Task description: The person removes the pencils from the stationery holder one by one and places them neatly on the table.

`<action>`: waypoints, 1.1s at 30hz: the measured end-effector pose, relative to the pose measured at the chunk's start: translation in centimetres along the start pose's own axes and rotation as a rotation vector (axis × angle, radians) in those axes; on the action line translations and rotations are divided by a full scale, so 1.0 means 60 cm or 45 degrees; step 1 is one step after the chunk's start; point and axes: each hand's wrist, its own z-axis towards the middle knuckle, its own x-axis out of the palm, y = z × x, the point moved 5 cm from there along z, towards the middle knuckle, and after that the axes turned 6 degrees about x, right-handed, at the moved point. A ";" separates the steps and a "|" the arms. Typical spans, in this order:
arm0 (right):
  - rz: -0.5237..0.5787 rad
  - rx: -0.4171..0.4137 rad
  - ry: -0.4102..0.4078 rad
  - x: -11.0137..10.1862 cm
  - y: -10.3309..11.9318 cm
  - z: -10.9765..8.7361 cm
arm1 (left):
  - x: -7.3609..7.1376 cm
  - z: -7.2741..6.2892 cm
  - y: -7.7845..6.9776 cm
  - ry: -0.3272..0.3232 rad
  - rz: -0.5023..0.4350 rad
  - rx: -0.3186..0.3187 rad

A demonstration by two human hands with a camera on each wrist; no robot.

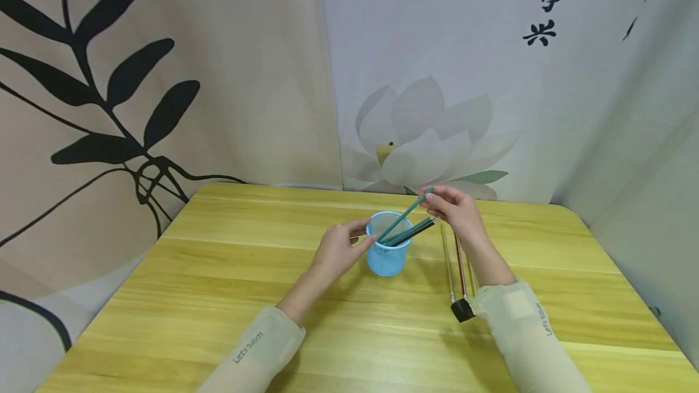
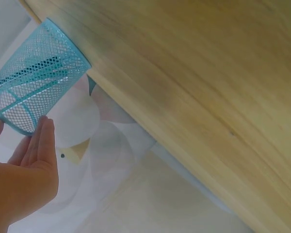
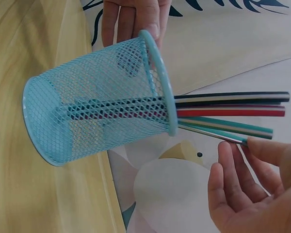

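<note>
A light blue mesh pen cup (image 1: pixel 386 261) stands upright on the wooden table. My left hand (image 1: pixel 338 251) holds it near the rim, thumb on the near side and fingers on the far side. With thumb and fingertips, my right hand (image 1: pixel 457 211) pinches the upper end of a green pencil (image 1: pixel 405 214), whose lower part is inside the cup. Other pencils lean out toward the right: in the right wrist view a black pencil (image 3: pixel 233 99), a red pencil (image 3: pixel 233 112) and another green pencil (image 3: pixel 228 125) show beside the pinched one.
Right of the cup, partly under my right forearm, lie several slim brushes: one with a yellowish handle (image 1: pixel 446 259), one with a reddish handle (image 1: pixel 460 259) and a wide black brush head (image 1: pixel 462 310). A printed curtain (image 1: pixel 262 77) hangs behind the table's far edge.
</note>
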 end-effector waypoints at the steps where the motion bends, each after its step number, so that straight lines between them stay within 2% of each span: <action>1: 0.007 -0.003 0.000 -0.002 0.001 -0.001 | 0.000 0.000 0.000 0.000 -0.001 -0.004; 6: 0.039 -0.022 -0.016 -0.011 0.011 -0.006 | 0.001 -0.001 0.000 0.005 0.010 0.008; 16: 0.133 -0.144 -0.053 -0.034 0.045 -0.018 | -0.004 0.000 -0.002 -0.012 -0.001 0.030; 33: 0.256 -0.182 -0.106 -0.072 0.073 -0.034 | -0.002 0.000 -0.004 -0.017 -0.002 0.033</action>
